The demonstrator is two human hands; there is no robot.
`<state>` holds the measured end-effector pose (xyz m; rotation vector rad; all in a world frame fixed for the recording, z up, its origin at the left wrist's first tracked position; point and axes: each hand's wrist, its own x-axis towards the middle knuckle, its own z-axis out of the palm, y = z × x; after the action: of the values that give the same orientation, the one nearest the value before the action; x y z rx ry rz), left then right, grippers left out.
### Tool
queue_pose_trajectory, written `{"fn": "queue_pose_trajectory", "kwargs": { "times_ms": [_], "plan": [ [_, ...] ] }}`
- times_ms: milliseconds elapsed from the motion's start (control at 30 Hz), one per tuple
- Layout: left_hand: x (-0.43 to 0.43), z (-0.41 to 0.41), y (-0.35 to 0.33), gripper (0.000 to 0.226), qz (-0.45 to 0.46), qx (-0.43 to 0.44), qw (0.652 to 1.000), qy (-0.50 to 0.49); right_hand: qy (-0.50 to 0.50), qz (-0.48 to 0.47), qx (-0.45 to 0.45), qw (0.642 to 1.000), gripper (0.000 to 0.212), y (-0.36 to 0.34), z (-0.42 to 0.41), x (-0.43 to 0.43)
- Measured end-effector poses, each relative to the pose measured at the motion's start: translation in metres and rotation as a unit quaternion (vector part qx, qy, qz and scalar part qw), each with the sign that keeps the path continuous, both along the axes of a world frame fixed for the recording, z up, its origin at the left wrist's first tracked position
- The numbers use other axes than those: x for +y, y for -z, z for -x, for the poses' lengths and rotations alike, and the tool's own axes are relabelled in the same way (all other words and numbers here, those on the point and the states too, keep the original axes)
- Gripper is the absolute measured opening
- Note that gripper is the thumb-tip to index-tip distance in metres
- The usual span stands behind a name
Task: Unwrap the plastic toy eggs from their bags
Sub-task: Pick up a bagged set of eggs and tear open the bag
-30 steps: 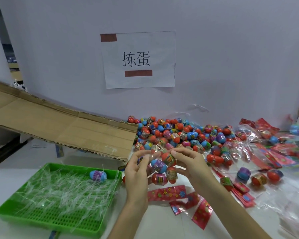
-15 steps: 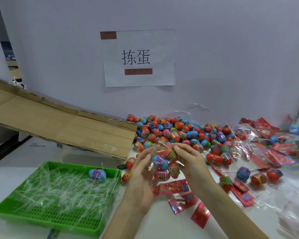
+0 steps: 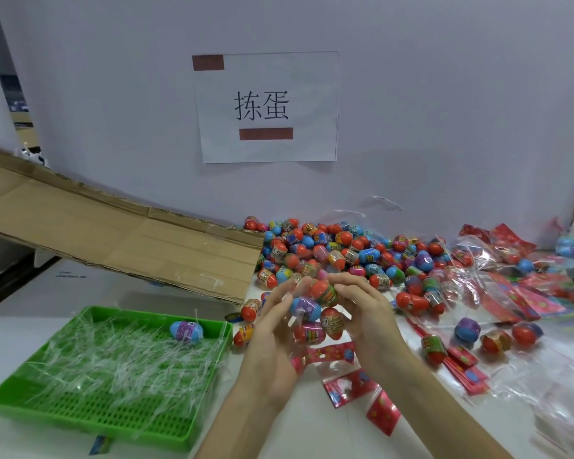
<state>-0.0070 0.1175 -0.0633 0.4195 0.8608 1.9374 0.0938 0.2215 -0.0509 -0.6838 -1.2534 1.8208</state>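
Between my hands hangs a clear plastic bag (image 3: 315, 313) holding several toy eggs, red ones and a blue-and-purple one. My right hand (image 3: 362, 313) pinches the bag's top at a red egg (image 3: 323, 293). My left hand (image 3: 272, 329) lies against the bag's left side with its fingers stretched up along it. A red header card (image 3: 328, 354) dangles under the bag. Behind my hands a big heap of loose eggs (image 3: 338, 250) covers the table by the wall.
A green slotted tray (image 3: 90, 415) at the front left holds clear plastic strips and one blue-and-purple egg (image 3: 186, 331). A flattened cardboard sheet (image 3: 113, 240) slopes at the left. Empty bags, red cards (image 3: 511, 303) and stray eggs lie at the right.
Both hands lifted the bag slightly. My left hand's fingers went from curled at the bag's top to stretched along its side. My right hand keeps its pinch.
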Motion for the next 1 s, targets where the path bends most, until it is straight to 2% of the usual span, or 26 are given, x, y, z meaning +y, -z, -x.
{"fn": "queue_pose_trajectory", "kwargs": {
  "times_ms": [200, 433, 567, 700, 800, 900, 1000],
  "plan": [
    [-0.001, -0.0016, -0.0025, 0.026, -0.003, -0.031, 0.999, -0.011, -0.008, 0.027, 0.009, 1.0, 0.023, -0.0029, 0.0015, -0.0027],
    [-0.0033, -0.0038, -0.007, 0.024, -0.035, -0.07, 0.996, 0.03, -0.023, 0.018, 0.016, 0.999, 0.03, -0.0068, 0.0001, -0.0012],
    [-0.0035, -0.0047, -0.0067, 0.014, -0.053, -0.093, 0.993, 0.059, -0.023, 0.021, 0.042, 0.999, 0.034, -0.0064, 0.0003, -0.0014],
    [-0.0047, -0.0052, -0.0075, 0.012, -0.077, -0.087, 0.99, 0.074, -0.048, 0.022, 0.058, 0.997, 0.032, -0.0055, 0.0004, -0.0002],
    [-0.0051, -0.0032, -0.0059, 0.016, -0.056, -0.067, 0.995, 0.055, -0.059, 0.005, 0.063, 0.996, 0.03, -0.0062, -0.0001, 0.0009],
    [-0.0047, -0.0016, -0.0063, 0.02, -0.05, -0.068, 0.995, 0.047, -0.078, -0.031, 0.048, 0.995, 0.014, -0.0082, -0.0011, -0.0008],
    [-0.0043, -0.0011, -0.0071, 0.024, -0.056, -0.08, 0.994, 0.053, -0.069, -0.036, 0.039, 0.996, 0.012, -0.0068, -0.0011, 0.0004]
  ]
}}
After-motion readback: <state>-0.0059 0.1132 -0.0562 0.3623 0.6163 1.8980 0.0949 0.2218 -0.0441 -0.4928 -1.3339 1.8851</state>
